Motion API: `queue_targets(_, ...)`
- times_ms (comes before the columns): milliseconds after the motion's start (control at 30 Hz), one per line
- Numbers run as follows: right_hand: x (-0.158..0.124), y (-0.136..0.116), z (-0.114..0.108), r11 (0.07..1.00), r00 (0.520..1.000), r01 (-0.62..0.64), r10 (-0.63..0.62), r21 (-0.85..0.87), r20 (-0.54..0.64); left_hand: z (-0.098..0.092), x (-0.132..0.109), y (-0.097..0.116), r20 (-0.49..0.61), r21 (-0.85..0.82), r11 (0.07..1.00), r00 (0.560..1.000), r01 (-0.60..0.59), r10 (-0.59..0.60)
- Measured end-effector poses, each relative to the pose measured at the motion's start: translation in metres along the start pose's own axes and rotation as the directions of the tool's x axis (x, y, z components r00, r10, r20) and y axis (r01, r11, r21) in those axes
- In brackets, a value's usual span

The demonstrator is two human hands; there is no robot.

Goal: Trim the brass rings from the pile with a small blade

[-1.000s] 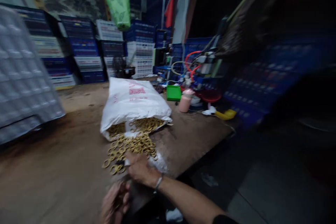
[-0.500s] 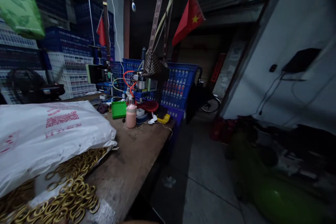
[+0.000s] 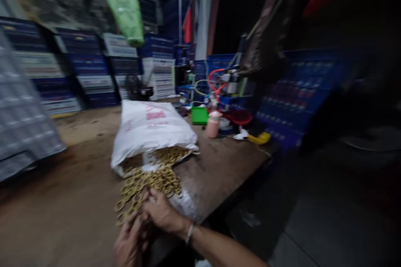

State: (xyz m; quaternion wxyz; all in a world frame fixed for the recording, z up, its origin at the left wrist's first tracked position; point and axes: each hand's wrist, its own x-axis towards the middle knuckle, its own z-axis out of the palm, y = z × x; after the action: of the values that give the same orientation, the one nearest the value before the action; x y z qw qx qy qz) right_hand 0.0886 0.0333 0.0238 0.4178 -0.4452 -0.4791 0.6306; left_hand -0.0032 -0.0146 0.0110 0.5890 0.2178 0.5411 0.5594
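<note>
At the near edge of a pile of brass-coloured rings [image 3: 161,179], my right hand [image 3: 161,212] has its fingers bent and pressed together, a bracelet on its wrist. My left hand [image 3: 130,240] is close beside it, lower and to the left, with curled fingers almost meeting the right hand's. Whatever lies in either hand is hidden by the fingers and blur. The rings spill out of the mouth of a white woven sack [image 3: 156,129] with red print, which lies on the brown table [image 3: 216,167].
Behind the sack stand a green tray [image 3: 199,115], a pink bottle [image 3: 213,125], a red dish [image 3: 238,117] and a yellow scoop [image 3: 260,138]. A small machine with red tubing [image 3: 216,77] is at the back. Stacked crates [image 3: 90,66] line the left; a green bag [image 3: 128,21] hangs above.
My view has swung left and down, so the sack, rings and table objects now appear further right. Both my hands have come into view at the rings.
</note>
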Motion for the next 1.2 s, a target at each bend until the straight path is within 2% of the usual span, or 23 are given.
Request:
queue_targets(67, -0.008, 0.001, -0.001, 1.0, 1.0, -0.005, 0.005, 0.009, 0.011, -0.004, -0.01, -0.004, 0.088, -0.081, 0.996, 0.996, -0.029, 0.036)
queue_targets(200, -0.02, -0.003, -0.007, 0.996, 0.996, 0.045, -0.039, -0.072, 0.086, 0.0, -0.01, -0.011, 0.051, -0.068, 0.991, 0.992, -0.111, 0.115)
queue_targets(300, -0.025, -0.004, -0.011, 0.977, 0.992, 0.072, -0.049, -0.2, 0.118, -0.003, -0.01, -0.011, 0.016, 0.041, 0.986, 0.987, -0.16, 0.16)
queue_targets(367, -0.026, -0.004, -0.014, 0.953, 0.992, 0.09, -0.061, -0.29, 0.108, -0.007, -0.01, -0.01, 0.022, 0.185, 0.942, 0.96, -0.278, 0.279)
queue_targets(467, -0.027, -0.005, -0.015, 0.884, 0.986, 0.164, -0.135, -0.438, 0.096, -0.013, -0.009, -0.011, 0.132, 0.371, 0.801, 0.88, -0.471, 0.456)
queue_targets(533, -0.027, -0.006, -0.016, 0.822, 0.979, 0.204, -0.183, -0.531, 0.092, -0.013, -0.007, -0.012, 0.19, 0.445, 0.726, 0.847, -0.525, 0.496)
queue_targets(600, -0.027, -0.007, -0.016, 0.795, 0.98, 0.194, -0.178, -0.575, 0.085, -0.012, -0.006, -0.013, 0.199, 0.467, 0.705, 0.84, -0.534, 0.504)
queue_targets(667, -0.026, -0.008, -0.015, 0.812, 0.988, 0.155, -0.137, -0.563, 0.075, -0.009, -0.008, -0.01, 0.191, 0.425, 0.743, 0.853, -0.517, 0.485)
queue_targets(733, -0.025, -0.008, -0.015, 0.837, 0.992, 0.126, -0.101, -0.533, 0.075, -0.004, -0.011, -0.006, 0.178, 0.345, 0.818, 0.888, -0.461, 0.425)
queue_targets(833, -0.024, -0.007, -0.015, 0.854, 0.991, 0.129, -0.1, -0.504, 0.084, -0.001, -0.015, -0.003, 0.148, 0.224, 0.944, 0.965, -0.244, 0.214)
queue_targets(867, -0.024, -0.007, -0.015, 0.86, 0.991, 0.129, -0.095, -0.493, 0.093, -0.001, -0.016, -0.003, 0.149, 0.19, 0.968, 0.98, -0.162, 0.135)
queue_targets(967, -0.024, -0.006, -0.015, 0.892, 0.988, 0.116, -0.06, -0.437, 0.14, -0.002, -0.016, -0.005, 0.184, 0.098, 0.995, 0.983, -0.013, -0.005)
queue_targets(1067, -0.023, -0.006, -0.016, 0.923, 0.983, 0.098, -0.031, -0.373, 0.18, -0.004, -0.016, -0.004, 0.227, 0.024, 1.0, 0.974, 0.005, -0.01)
queue_targets(1133, -0.022, -0.003, -0.017, 0.928, 0.989, 0.068, -0.014, -0.365, 0.149, -0.004, -0.016, -0.004, 0.236, 0.007, 1.0, 0.972, 0.011, -0.012)
queue_targets(1200, -0.02, 0.0, -0.02, 0.902, 0.997, 0.054, -0.022, -0.428, 0.079, -0.004, -0.015, -0.004, 0.218, 0.008, 1.0, 0.976, 0.024, -0.025)
